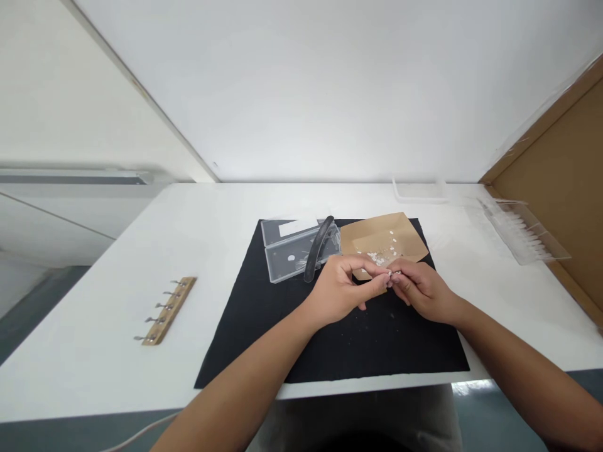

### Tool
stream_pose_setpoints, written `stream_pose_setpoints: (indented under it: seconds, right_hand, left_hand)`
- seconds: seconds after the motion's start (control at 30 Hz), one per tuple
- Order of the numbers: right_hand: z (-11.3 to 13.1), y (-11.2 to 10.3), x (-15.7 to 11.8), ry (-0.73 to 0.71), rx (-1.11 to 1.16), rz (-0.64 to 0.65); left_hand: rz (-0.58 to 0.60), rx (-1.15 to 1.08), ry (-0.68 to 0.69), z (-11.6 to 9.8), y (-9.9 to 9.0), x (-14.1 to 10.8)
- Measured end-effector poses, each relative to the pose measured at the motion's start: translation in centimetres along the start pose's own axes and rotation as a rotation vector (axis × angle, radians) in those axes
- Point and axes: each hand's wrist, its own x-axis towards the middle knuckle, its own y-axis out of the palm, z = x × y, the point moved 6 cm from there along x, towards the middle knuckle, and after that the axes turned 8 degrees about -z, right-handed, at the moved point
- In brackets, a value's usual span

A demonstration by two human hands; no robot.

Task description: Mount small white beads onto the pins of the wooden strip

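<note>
My left hand and my right hand meet above the right part of a black mat. The fingertips of each are pinched together on something small and pale, too tiny to make out. Just behind them lies a brown paper tray holding small white pieces. Left of that tray sits an open clear plastic case with thin clear items inside. A dark curved strip leans across the case. Tiny specks are scattered on the mat in front of my hands.
A wooden strip with several metal hooks lies on the white table at left. At the back right is a clear shallow box. Clear plastic packs lie near the brown board at right.
</note>
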Motion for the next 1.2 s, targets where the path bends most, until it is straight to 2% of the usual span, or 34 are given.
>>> stream_pose_setpoints:
  seconds: [0.17,0.3,0.4,0.6,0.8,0.93,1.0,1.07,1.13,1.2]
  right_hand:
    - [-0.2,-0.3,-0.2,-0.104,-0.175,-0.001]
    - [-0.4,-0.5,-0.4,-0.198,-0.379,-0.032]
    - [-0.4,-0.4,-0.4,-0.216,-0.427,-0.032]
    - [0.1,-0.2,-0.3,-0.247,-0.364,-0.043]
    - [-0.1,-0.2,-0.3,-0.233,-0.309,0.001]
    - [0.0,-0.4,-0.1,-0.246,-0.309,-0.031]
    - [-0.1,-0.5,0.0,-0.215,-0.279,-0.049]
    - [-0.2,-0.4,0.1,-0.136,-0.207,-0.035]
    - [-0.3,-0.2,0.0,-0.048,-0.106,0.000]
    - [-0.2,0.0,0.0,0.015,-0.011,0.041]
  left_hand:
    - [0.012,0.068,0.041,-0.4,0.0,0.0]
    - [-0.039,0.214,0.222,-1.2,-0.2,-0.1]
    - [-0.073,0.295,0.327,-1.5,-0.2,-0.2]
    - [-0.094,0.340,0.394,-1.6,0.0,-0.2]
    - [-0.095,0.359,0.363,-1.6,0.0,-0.1]
    - [-0.069,0.344,0.349,-1.7,0.0,-0.1]
    - [-0.057,0.361,0.416,-2.1,0.0,-0.1]
    - [-0.058,0.398,0.552,-2.8,0.1,-0.2]
    - [-0.088,0.435,0.683,-3.4,0.1,-0.5]
    - [-0.127,0.462,0.750,-3.6,0.0,-0.7]
